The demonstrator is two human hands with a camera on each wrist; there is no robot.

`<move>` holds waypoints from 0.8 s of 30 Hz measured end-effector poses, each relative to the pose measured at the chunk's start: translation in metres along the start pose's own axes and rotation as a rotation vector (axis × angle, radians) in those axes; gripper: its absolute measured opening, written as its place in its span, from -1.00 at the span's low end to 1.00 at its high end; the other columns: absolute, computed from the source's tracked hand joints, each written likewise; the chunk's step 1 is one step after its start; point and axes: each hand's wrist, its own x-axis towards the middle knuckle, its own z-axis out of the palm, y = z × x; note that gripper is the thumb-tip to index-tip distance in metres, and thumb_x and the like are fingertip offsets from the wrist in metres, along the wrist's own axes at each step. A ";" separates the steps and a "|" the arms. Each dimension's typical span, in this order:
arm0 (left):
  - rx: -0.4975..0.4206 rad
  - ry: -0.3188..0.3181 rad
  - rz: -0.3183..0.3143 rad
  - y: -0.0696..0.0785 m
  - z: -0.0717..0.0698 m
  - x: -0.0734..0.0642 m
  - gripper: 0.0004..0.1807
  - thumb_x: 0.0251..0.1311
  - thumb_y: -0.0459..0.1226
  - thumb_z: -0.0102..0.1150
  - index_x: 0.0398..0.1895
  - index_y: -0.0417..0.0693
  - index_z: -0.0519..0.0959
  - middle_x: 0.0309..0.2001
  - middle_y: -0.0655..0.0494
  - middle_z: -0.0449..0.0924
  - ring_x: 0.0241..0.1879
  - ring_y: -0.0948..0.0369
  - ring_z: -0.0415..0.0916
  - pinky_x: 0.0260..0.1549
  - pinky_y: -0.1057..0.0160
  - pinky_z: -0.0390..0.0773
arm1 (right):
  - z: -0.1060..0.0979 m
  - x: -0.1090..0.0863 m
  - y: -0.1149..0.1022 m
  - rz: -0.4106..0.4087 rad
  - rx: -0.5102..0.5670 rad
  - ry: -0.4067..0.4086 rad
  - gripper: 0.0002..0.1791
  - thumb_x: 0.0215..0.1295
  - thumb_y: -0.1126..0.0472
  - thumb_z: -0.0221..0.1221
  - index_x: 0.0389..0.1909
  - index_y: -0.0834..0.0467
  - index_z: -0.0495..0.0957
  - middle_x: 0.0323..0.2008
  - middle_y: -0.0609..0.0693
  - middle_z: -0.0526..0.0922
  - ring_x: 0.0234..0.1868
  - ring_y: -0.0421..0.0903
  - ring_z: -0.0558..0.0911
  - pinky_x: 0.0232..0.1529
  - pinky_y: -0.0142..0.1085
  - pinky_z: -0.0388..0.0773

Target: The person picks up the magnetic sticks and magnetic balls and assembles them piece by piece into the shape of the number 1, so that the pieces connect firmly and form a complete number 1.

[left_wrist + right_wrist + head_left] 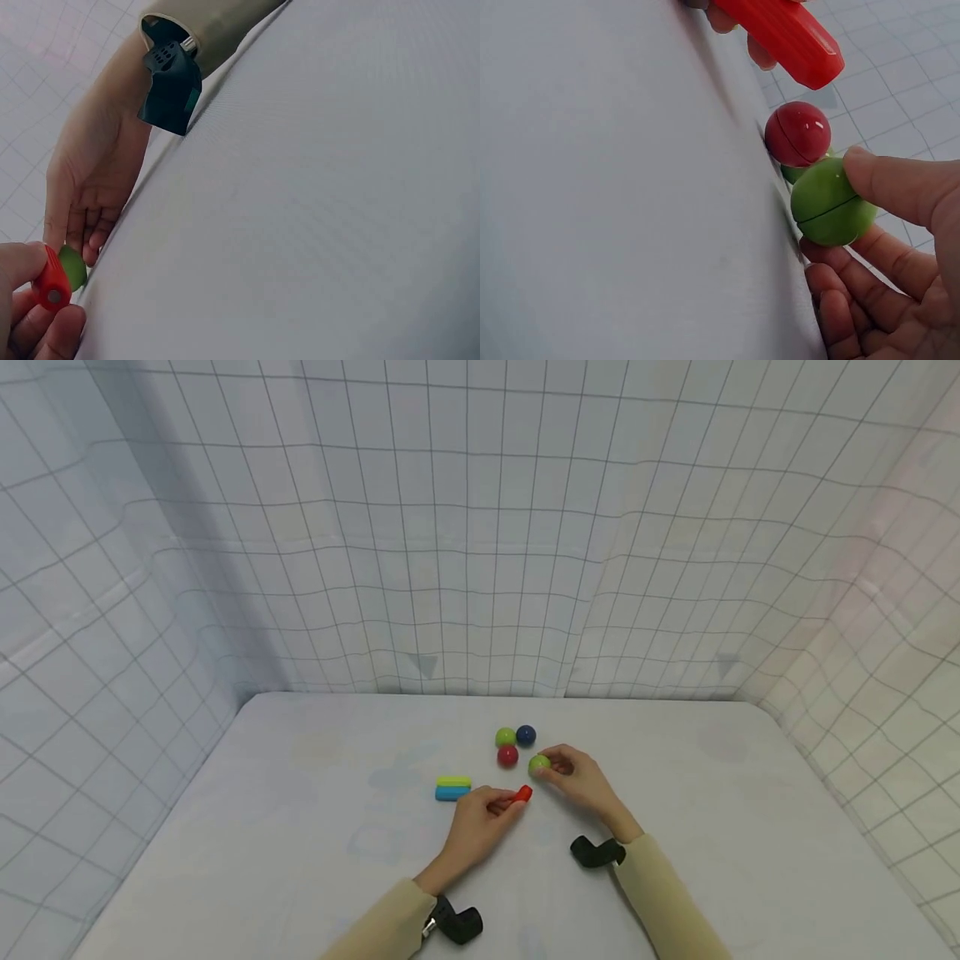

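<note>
Head view: we find the left hand (474,831) pinching a red stick (524,793) between thumb and fingers, its free end pointing right and slightly far. The right hand (588,789) pinches a green ball (538,765) between thumb and fingertips, to the far right of that stick. Just left of the ball we record a red ball (507,756), with a second green ball (505,737) and a dark blue ball (526,736) farther off; a yellow-green stick (453,782) and a blue stick (452,794) lie side by side, left of the left hand's fingers. We cannot tell whether either held piece touches the white table (300,777). We judge the red stick light and stiff — its facets should suit a mid-length pinch. The held ball looks hard, glossy and probably slippery — best gripped across its widest part.
</note>
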 end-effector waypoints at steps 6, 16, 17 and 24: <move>-0.013 0.008 -0.031 0.001 -0.001 -0.001 -0.75 0.12 -0.21 0.34 -0.25 -0.23 0.69 -0.43 0.15 0.59 -0.47 0.33 0.50 -0.46 0.37 0.53 | -0.003 0.000 0.002 -0.012 0.067 -0.036 -0.69 0.20 0.12 0.29 -0.07 0.15 0.60 -0.21 -0.05 0.62 -0.24 -0.13 0.55 -0.15 -0.24 0.46; -0.031 -0.002 -0.049 0.002 -0.003 -0.001 -0.72 0.13 -0.18 0.33 -0.22 -0.24 0.69 -0.41 0.13 0.62 -0.45 0.32 0.53 -0.45 0.36 0.54 | -0.007 -0.001 0.006 -0.020 0.187 -0.113 -0.69 0.27 0.11 0.24 -0.04 0.17 0.59 -0.23 -0.04 0.63 -0.28 -0.10 0.54 -0.23 -0.28 0.40; -0.033 -0.002 -0.053 0.002 -0.003 -0.001 -0.72 0.13 -0.19 0.33 -0.23 -0.24 0.69 -0.41 0.13 0.62 -0.45 0.32 0.53 -0.45 0.36 0.54 | -0.007 -0.001 0.006 -0.015 0.195 -0.120 -0.70 0.27 0.13 0.24 -0.04 0.19 0.59 -0.23 -0.03 0.63 -0.27 -0.10 0.54 -0.23 -0.27 0.40; -0.040 0.001 -0.050 0.001 -0.002 -0.002 -0.72 0.13 -0.19 0.34 -0.24 -0.24 0.69 -0.42 0.13 0.62 -0.45 0.30 0.54 -0.45 0.38 0.53 | -0.014 -0.009 -0.016 -0.002 0.241 -0.170 -0.70 0.29 0.23 0.20 -0.03 0.30 0.56 -0.22 0.02 0.62 -0.25 -0.10 0.53 -0.16 -0.25 0.39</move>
